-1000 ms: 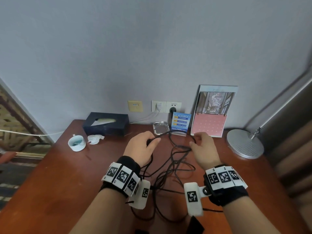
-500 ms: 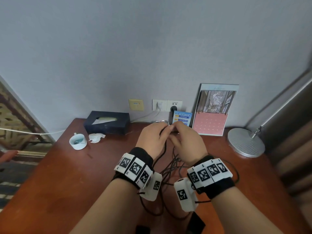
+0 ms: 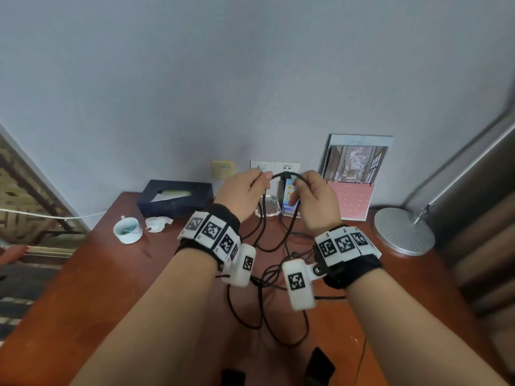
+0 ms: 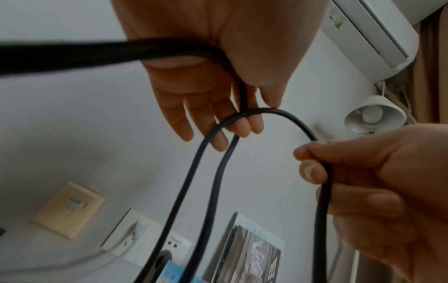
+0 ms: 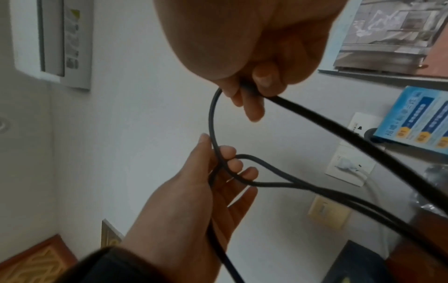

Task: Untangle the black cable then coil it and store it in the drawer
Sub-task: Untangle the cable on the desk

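The black cable arches in a short span between my two raised hands, and its other strands hang down to a loose tangle on the wooden table. My left hand holds it: the cable runs across the palm under the thumb, and a loop lies over the nearly straight fingers. My right hand pinches the cable between thumb and forefinger, the other fingers curled. No drawer is in view.
At the back of the table are a dark tissue box, a cup, a crumpled tissue, a glass dish, a blue card, a propped calendar and a lamp base. Wall sockets sit behind my hands.
My hands came together, then rose from just above the table and parted slightly. A short arc of cable now spans them and more cable hangs lifted below.
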`<move>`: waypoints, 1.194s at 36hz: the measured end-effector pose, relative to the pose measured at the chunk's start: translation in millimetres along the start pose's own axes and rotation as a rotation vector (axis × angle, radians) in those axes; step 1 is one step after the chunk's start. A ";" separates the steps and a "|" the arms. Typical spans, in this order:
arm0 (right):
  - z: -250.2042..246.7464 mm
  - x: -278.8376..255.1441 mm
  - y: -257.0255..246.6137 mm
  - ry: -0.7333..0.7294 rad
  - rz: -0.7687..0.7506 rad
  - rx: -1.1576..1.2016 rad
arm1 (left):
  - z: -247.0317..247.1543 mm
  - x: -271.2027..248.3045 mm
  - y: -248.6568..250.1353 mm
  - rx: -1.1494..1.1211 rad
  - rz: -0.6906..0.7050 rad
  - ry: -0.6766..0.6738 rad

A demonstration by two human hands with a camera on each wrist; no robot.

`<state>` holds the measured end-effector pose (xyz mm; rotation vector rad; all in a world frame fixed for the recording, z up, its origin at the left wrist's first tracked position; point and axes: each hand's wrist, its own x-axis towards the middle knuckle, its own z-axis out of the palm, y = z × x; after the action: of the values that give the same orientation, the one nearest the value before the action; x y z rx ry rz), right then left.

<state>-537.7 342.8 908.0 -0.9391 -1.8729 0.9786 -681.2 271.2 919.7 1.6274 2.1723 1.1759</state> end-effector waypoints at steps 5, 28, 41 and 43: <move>1.5 16.8 -10.8 0.081 0.154 0.358 | -8.5 14.5 5.1 -0.058 0.031 -0.012; 1.2 -9.9 -11.0 -0.047 -0.389 -0.429 | 14.7 -14.4 19.9 -0.080 0.169 0.087; 0.3 -5.0 -12.3 -0.088 -0.308 -0.473 | 9.2 -17.0 20.7 -0.317 0.146 0.104; -2.8 -3.3 -12.3 -0.041 -0.286 -0.422 | 7.8 -16.8 17.6 -0.235 0.153 0.084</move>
<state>-536.8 335.6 918.8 -0.8570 -2.2221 0.4412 -657.6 261.8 921.3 1.6922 1.8960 1.5050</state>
